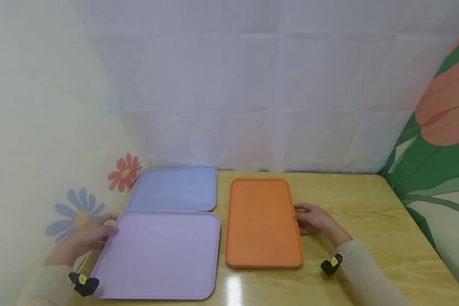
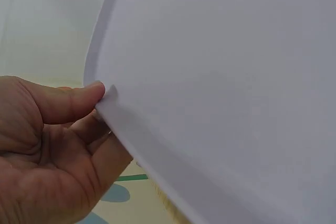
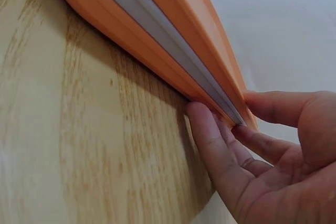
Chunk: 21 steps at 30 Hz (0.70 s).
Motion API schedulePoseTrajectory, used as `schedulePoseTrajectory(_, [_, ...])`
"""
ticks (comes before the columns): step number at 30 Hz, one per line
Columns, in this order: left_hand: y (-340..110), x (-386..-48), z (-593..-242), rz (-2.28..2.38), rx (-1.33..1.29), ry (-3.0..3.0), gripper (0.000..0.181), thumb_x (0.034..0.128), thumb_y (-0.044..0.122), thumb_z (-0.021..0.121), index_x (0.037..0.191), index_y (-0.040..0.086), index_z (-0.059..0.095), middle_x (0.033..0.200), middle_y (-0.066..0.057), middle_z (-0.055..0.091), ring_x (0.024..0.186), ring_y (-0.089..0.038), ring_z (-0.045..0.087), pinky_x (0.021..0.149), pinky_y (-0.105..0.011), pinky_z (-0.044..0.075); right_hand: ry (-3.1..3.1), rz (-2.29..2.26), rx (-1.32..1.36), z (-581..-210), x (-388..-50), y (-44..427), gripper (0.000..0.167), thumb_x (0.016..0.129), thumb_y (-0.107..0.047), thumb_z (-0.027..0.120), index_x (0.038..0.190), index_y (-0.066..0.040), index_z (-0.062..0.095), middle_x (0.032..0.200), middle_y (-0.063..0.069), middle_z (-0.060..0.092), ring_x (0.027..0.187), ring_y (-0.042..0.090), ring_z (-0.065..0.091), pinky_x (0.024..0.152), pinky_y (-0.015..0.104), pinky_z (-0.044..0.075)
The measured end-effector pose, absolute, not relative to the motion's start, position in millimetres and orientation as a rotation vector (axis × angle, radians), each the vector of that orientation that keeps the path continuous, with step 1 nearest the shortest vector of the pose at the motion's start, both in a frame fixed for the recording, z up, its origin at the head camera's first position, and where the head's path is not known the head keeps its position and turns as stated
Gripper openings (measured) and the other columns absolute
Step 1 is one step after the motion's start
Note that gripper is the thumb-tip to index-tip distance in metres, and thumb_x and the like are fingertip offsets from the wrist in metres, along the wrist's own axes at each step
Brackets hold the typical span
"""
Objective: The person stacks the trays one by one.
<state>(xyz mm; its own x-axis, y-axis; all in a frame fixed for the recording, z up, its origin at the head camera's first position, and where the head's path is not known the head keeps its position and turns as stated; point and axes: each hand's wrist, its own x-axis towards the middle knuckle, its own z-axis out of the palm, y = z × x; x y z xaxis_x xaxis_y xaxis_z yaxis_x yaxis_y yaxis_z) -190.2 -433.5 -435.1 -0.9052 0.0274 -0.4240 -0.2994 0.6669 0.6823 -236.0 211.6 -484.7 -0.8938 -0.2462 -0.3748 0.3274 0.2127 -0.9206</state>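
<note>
A lilac tray (image 1: 160,255) lies at the near left. My left hand (image 1: 89,238) pinches its left rim; in the left wrist view the thumb (image 2: 79,103) is on the rim, with the other fingers below. Right of it, an orange tray (image 1: 264,221) tops a stack lying lengthwise. From the right wrist view, a grey-looking tray (image 3: 157,30) is sandwiched between the top one and another orange tray (image 3: 105,19) on the table. My right hand (image 1: 315,221) grips the stack's right edge, one finger against the top rim and others lower down.
A pale blue tray (image 1: 176,189) lies behind the lilac one, against the back. The wood-grain table (image 1: 367,212) meets a white hanging sheet (image 1: 252,85) at the rear. Flower-printed walls stand on both sides, the left one close to my left hand.
</note>
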Motion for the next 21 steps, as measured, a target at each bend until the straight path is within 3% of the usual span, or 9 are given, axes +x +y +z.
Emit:
schedulePoseTrajectory(4, [-434,-191,-432,1.196,-0.199,2.445,0.055,0.1056,0.015,0.049,0.147,-0.012,0.025,0.126,-0.035,0.055,0.108,-0.041,0.063,0.089,-0.053,0.058,2.030,-1.732,0.054,-484,-233,216,0.057,0.099,-0.012,0.060,0.147,0.010,0.038,0.103,0.011,0.071,0.084,0.020,0.070,0.072,0.039,0.064])
schedulePoseTrajectory(12, [-441,-190,-426,1.285,-0.151,2.425,0.057,0.1074,0.016,0.045,0.147,-0.016,0.019,0.127,-0.033,0.056,0.114,-0.042,0.060,0.091,-0.052,0.057,2.042,-1.769,0.035,-482,-224,232,0.055,0.100,-0.010,0.058,0.144,0.014,0.037,0.098,0.009,0.067,0.081,0.018,0.068,0.071,0.038,0.063])
schedulePoseTrajectory(21, [-430,-186,-435,1.602,-0.150,2.305,0.053,0.1045,0.008,0.049,0.141,-0.019,0.023,0.103,-0.001,0.065,0.094,-0.014,0.065,0.081,-0.033,0.060,2.079,-1.837,0.059,-469,-214,233,0.054,0.100,-0.011,0.058,0.142,0.016,0.039,0.107,0.016,0.071,0.086,0.020,0.071,0.076,0.038,0.063])
